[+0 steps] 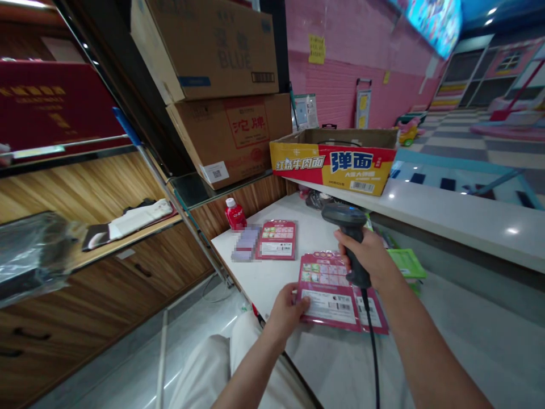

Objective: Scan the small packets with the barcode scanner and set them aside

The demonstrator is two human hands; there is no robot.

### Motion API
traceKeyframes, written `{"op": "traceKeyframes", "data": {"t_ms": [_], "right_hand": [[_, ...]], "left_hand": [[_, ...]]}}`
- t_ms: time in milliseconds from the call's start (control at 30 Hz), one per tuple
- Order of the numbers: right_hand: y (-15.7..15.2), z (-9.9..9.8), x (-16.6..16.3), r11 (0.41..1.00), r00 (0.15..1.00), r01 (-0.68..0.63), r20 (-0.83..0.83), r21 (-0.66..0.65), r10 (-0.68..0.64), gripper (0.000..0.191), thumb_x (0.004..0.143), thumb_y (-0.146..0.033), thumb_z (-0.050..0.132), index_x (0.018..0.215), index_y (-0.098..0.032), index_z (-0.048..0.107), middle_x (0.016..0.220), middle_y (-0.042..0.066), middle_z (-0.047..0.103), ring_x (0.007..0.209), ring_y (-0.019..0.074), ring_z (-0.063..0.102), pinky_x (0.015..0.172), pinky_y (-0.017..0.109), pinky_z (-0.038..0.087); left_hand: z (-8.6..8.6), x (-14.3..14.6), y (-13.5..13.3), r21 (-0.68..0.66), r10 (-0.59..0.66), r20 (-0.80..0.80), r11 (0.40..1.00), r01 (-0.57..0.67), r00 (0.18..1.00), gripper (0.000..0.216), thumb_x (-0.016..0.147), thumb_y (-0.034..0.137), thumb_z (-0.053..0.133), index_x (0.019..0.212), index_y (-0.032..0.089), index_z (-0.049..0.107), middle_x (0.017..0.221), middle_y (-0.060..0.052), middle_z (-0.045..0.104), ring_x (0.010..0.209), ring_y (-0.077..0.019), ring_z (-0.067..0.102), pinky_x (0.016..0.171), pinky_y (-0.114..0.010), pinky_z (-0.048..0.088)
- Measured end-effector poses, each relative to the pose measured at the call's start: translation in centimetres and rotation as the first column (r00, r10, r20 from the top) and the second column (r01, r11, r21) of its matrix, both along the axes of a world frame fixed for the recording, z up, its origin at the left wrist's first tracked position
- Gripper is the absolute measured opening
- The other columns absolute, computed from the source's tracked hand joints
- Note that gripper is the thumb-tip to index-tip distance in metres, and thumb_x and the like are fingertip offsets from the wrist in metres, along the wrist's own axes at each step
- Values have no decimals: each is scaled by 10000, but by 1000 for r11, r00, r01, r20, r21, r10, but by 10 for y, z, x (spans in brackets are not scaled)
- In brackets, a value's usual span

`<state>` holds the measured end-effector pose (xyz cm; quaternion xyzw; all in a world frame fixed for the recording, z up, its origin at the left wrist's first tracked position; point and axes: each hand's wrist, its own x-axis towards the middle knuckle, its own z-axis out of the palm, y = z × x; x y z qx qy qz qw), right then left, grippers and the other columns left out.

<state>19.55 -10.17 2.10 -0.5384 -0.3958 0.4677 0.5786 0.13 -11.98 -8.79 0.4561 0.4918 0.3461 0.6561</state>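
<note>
My right hand is wrapped round the grip of a dark barcode scanner, its head aimed down over the counter and its black cable trailing toward me. My left hand pinches the near left edge of a pink printed card lying on the white counter. A white barcode label shows on that card, and a second pink card lies partly under it to the right.
Another pink card and a red bottle sit farther back on the counter. A yellow-red noodle carton stands on the raised ledge. Stacked cardboard boxes fill the shelf left. Green trays lie beside my right forearm.
</note>
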Motion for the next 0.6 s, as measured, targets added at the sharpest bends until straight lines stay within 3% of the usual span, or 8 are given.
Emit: {"op": "traceKeyframes", "data": {"t_ms": [133,300,467,600], "right_hand": [[2,-2,1,1000,1000,-21,3,-1,21,302,702,-422,708,777,-215,500,477,-84,535,342,77,448,311,189,393],[3,-3,1,1000,1000,-22,8,1,22,300,703,-425,706,763,-213,503,461,-81,527,340,84,450,305,194,394],[-1,-1,-1,999,1000,-31,5,9,31,319,688,-428,727,752,-210,505,471,-83,533,334,77,459,304,179,380],[-2,-1,-2,999,999,-31,3,-8,32,333,690,-443,734,765,-207,512,490,-80,541,336,73,464,304,175,378]], "left_hand": [[-4,9,11,212,-1,-339,974,77,941,250,720,331,628,870,131,629,668,-18,612,557,-123,537,517,-231,397],[12,23,19,292,-138,-505,902,320,852,169,692,182,587,840,142,660,711,-26,638,613,-138,539,559,-233,381],[18,35,11,310,-58,-713,868,389,698,195,759,276,589,883,146,664,839,-70,629,726,-169,565,652,-252,413],[17,29,16,345,26,-799,837,424,600,261,847,344,526,950,154,672,911,-95,627,828,-199,593,746,-282,444]]}}
